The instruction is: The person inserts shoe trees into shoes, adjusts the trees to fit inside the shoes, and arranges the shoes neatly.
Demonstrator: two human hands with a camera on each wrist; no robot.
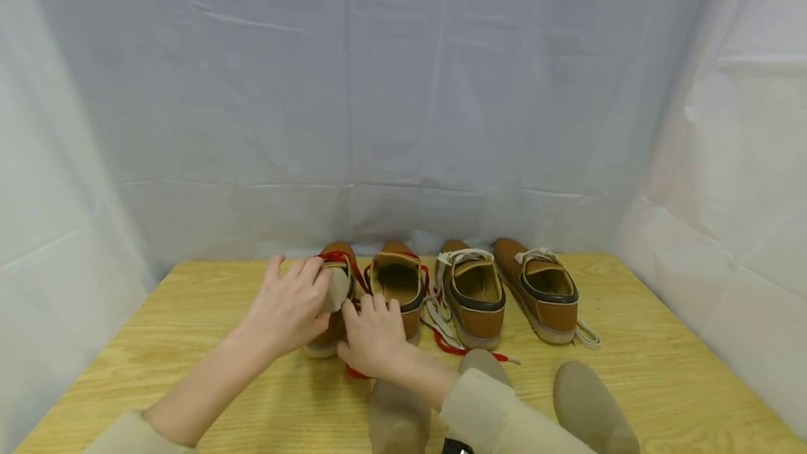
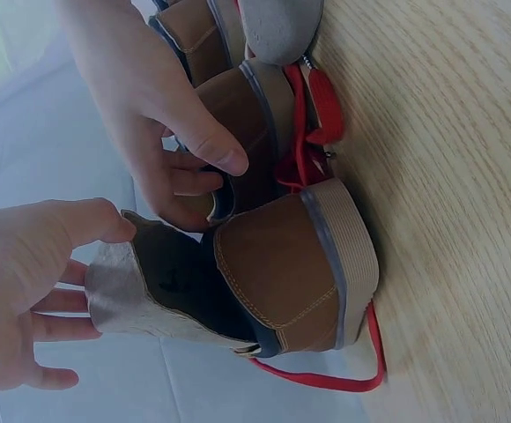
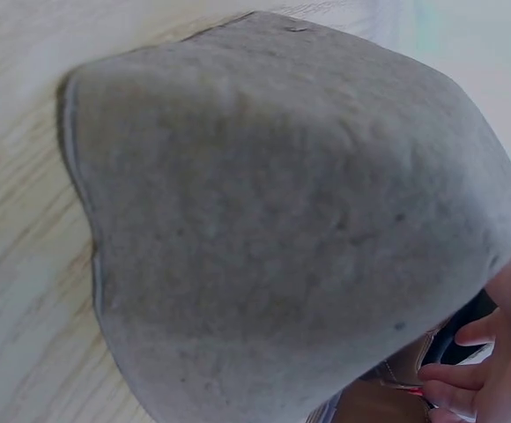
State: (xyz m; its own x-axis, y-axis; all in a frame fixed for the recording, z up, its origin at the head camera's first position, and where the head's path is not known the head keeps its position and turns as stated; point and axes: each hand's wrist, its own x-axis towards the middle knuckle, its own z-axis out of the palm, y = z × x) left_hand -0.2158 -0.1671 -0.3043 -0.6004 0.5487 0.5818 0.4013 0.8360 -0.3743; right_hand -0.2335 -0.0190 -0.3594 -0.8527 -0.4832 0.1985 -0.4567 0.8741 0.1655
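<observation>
My left hand (image 1: 290, 303) pinches a grey moulded shoe insert (image 2: 119, 295) between thumb and fingers. Its far end sits in the opening of the leftmost brown shoe (image 2: 277, 273), which has red laces. My right hand (image 1: 375, 342) is at the heel of the second brown shoe (image 1: 412, 317). In the left wrist view its thumb lies against that heel and its fingers curl over the collar. A red lace (image 2: 304, 132) lies bunched between these two shoes. A loose grey insert (image 3: 282, 203) fills most of the right wrist view.
To the right stand two more brown shoes with beige laces, one upright (image 1: 479, 321) and one angled (image 1: 557, 314). Nearer me, several grey inserts (image 1: 592, 405) lie on the wooden table (image 1: 681, 384). A white sheet (image 1: 403, 104) hangs close behind the shoe toes.
</observation>
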